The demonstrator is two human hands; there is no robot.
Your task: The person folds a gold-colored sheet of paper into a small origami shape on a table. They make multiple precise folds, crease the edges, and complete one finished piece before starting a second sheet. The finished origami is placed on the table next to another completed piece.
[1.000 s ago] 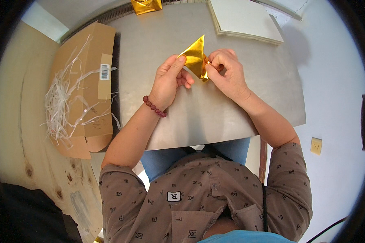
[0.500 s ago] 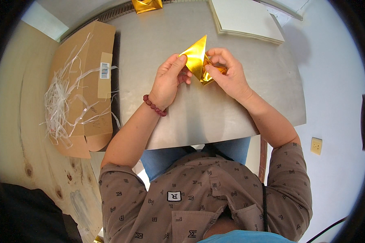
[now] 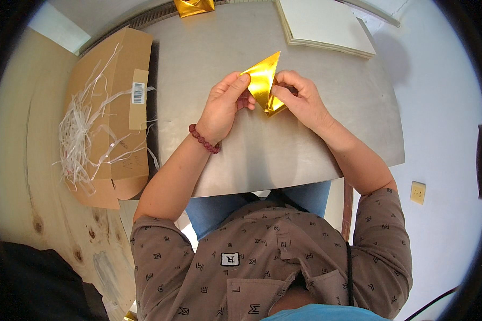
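Note:
Between my hands, above the grey metal table, is a folded sheet of shiny gold paper with one corner pointing up and away from me. My left hand pinches its left corner, thumb on top and the other fingers curled beneath. On the right side my right hand grips the lower folds with thumb and bent fingers. Part of the folds is hidden behind the right fingers. A dark red beaded bracelet circles my left wrist.
Another folded gold paper piece lies at the table's far edge. A stack of white sheets or boards rests at the far right. To the left stands a cardboard box with white plastic strips over it. A socket is on the right wall.
The gold paper has shifted slightly right and toward me, its tip leaning further right. My right fingers have closed in on the lower folds, while my left hand keeps its pinch.

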